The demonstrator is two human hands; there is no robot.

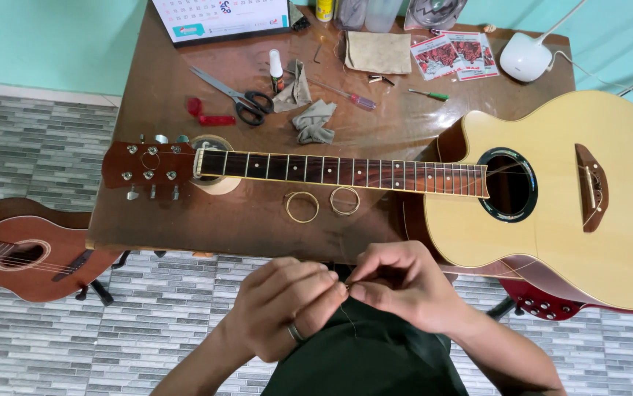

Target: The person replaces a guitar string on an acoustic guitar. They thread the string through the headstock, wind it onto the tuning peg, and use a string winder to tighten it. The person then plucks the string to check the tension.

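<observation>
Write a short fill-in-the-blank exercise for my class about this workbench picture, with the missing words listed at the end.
1. The acoustic guitar lies flat on a brown wooden ____.
2. The left hand and the right hand pinch a thin guitar ____ between their fingertips.
3. The black-handled ____ lie open beyond the guitar neck, near a red tool.
4. Beside the neck, ____ coiled strings rest on the wood.

Missing words: table; string; scissors; two
</observation>
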